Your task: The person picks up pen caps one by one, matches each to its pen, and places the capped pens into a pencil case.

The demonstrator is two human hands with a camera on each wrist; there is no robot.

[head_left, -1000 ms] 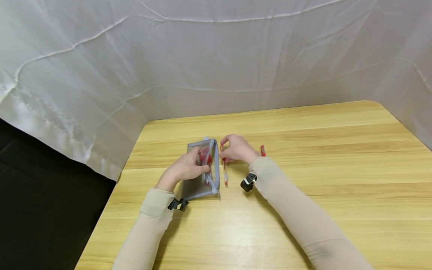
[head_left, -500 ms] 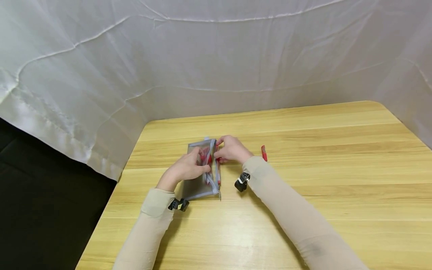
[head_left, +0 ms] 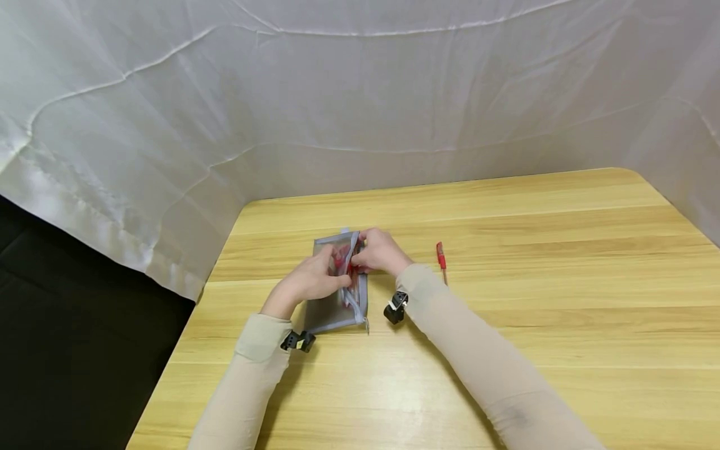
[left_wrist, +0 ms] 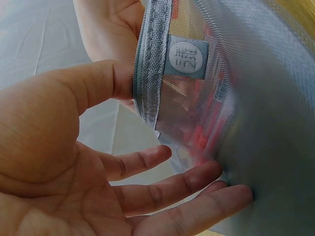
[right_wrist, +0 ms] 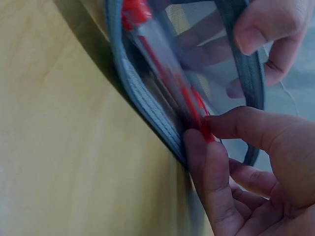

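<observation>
Pinching a red pen [right_wrist: 194, 110], right hand [head_left: 379, 252] fed it lengthwise toward nine o'clock into mesh pouch [head_left: 337, 284]; left hand [head_left: 309, 281] gripped the pouch rim.

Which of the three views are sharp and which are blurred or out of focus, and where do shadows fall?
Head view: sharp and evenly lit, with soft shadows under both sleeves on the wooden table. Left wrist view: the mesh pencil pouch smears into blur at right, while its woven label is crisp. Right wrist view: the red pen pinched by the right hand is soft, and a dark shadow edges the pouch.
</observation>
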